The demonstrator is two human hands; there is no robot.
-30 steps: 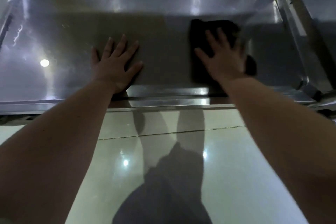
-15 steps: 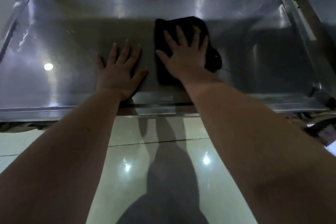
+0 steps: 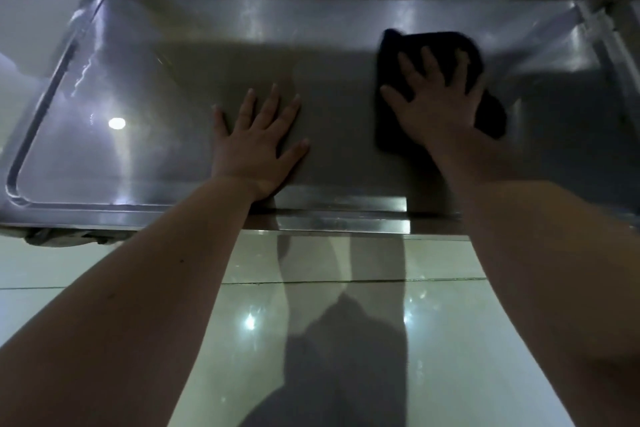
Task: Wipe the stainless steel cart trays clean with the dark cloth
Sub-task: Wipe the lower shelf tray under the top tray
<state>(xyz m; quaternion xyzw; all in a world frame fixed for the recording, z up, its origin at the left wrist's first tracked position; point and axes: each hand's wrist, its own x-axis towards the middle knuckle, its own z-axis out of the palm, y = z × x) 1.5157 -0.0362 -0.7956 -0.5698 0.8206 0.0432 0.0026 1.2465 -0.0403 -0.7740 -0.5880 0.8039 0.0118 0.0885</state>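
Pressing the dark cloth (image 3: 389,128) flat should wipe the tray (image 3: 156,97) best. The right hand (image 3: 438,111) spreads its fingers on the cloth. The left hand (image 3: 254,149) lies spread on the tray's front.

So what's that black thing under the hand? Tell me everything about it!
It's a dark cloth, black and soft-looking, bunched into a rough pad. It lies on the floor of the shiny steel tray, toward the right side near the back wall. The right hand presses on it with spread, straight fingers, covering its middle; cloth shows past them, along the left and in a lump at the right.
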